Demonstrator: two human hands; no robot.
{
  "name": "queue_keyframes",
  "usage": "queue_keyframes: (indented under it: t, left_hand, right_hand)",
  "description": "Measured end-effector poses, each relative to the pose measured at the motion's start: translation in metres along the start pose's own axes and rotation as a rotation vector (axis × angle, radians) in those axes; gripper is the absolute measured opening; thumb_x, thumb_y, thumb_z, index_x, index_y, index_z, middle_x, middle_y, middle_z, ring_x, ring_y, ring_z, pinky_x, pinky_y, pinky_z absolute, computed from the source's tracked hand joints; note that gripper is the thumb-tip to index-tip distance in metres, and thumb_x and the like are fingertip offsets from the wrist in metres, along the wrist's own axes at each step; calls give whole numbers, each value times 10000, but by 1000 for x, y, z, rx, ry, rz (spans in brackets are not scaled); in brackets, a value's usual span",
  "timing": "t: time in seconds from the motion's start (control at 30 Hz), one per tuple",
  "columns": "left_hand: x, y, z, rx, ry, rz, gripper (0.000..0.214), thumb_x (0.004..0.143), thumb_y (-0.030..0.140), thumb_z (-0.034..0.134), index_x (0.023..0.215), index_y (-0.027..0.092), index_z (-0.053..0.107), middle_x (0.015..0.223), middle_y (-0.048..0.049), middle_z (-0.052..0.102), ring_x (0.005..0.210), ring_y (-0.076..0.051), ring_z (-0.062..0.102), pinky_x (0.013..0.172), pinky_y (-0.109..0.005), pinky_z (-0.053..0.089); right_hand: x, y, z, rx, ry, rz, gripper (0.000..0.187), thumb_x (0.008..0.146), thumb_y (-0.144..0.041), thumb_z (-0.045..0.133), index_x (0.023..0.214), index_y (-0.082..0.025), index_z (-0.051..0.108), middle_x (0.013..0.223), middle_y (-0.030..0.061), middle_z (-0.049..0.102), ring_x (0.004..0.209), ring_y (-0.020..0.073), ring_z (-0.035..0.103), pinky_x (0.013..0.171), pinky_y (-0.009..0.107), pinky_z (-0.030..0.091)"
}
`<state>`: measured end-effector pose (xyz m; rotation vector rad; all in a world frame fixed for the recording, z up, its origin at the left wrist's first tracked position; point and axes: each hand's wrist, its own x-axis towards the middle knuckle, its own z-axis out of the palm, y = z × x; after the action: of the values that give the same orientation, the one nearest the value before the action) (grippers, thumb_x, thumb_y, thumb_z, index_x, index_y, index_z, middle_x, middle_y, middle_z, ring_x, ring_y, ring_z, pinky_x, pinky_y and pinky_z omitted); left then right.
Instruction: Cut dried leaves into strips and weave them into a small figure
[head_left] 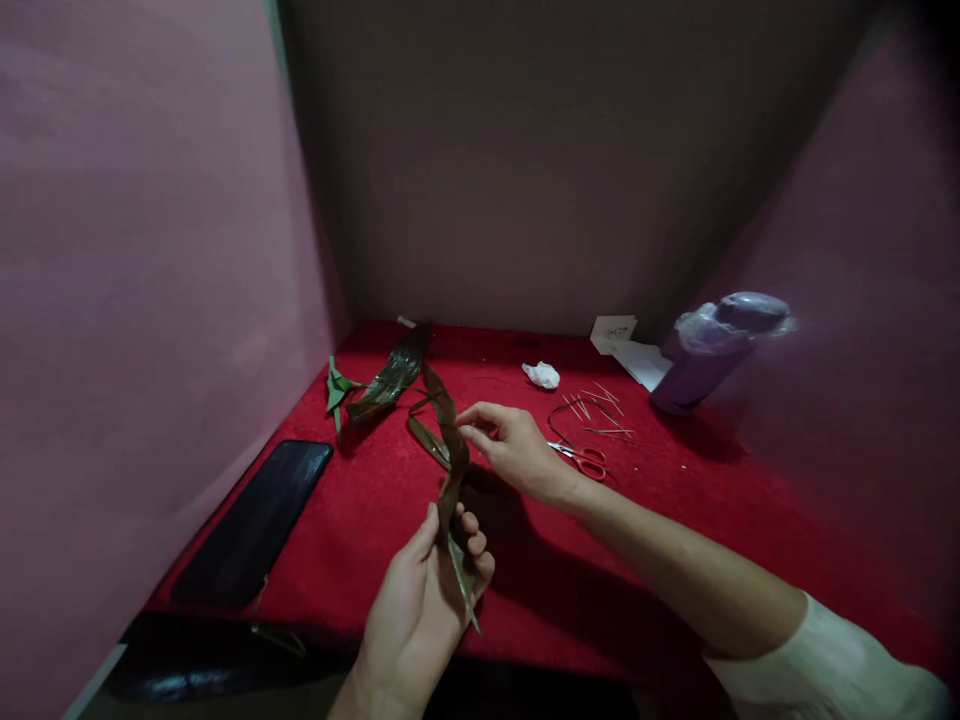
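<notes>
My left hand [416,600] is closed around the lower end of a long, dark green-brown leaf [452,465], its tip hanging down past the palm. The leaf stands up from that hand, twisted, with a narrow loop bending out on its left side. At the leaf's right edge, higher up, the thumb and forefinger of my right hand [521,455] are pinched together. Just behind the right wrist lie scissors [589,461] with red handles. A broad, wet-looking dark leaf [394,375] rests farther back on the table, beside a folded green leaf piece [335,388].
Red cloth covers the table [360,520], with walls on three sides. A black phone [255,520] lies at the left edge. Toothpicks [604,405], crumpled white tissue [541,375] and a white folded card [613,332] are behind. A purple bottle [701,365] with clear plastic stands right.
</notes>
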<state>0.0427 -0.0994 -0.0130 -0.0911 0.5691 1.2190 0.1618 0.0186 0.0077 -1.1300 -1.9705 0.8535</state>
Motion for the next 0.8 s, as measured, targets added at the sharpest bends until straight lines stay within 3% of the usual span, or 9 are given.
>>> queue_keyframes:
  t: [0.13,0.23,0.47,0.67,0.8]
  left_hand:
    - [4,-4,-1,65,69,-34,271,899,236,393,798,94,600,655,-42,592,542,-121,541,531,-261,464]
    - [6,-8,-4,133,73,-27,300,906,265,377,795,95,599,612,-31,592,491,-112,529,487,-242,447]
    - [-2,-16,-5,334,112,44,218,874,248,452,837,100,606,594,-50,632,472,-123,566,501,-244,462]
    - [-6,-17,-4,418,46,24,242,875,311,442,879,116,585,592,-46,628,471,-144,576,472,-248,445]
    - [-8,-16,-7,490,18,88,203,843,339,507,873,143,553,649,-40,638,513,-144,588,500,-248,444]
  right_hand:
    - [-2,12,0,43,-92,236,219,840,-352,495,745,-167,564,680,33,654,496,99,564,463,201,411]
    - [2,23,6,57,-124,331,223,806,-393,543,758,-179,504,612,16,639,390,93,529,350,179,351]
    - [0,26,15,46,-138,420,214,690,-207,672,802,-199,489,437,-65,535,340,91,488,339,161,323]
    - [12,21,13,23,-85,418,133,709,-204,649,646,-173,536,444,-45,519,378,79,494,406,176,342]
    - [28,24,16,94,-97,490,119,717,-156,617,647,-171,522,426,-48,505,355,77,477,390,176,310]
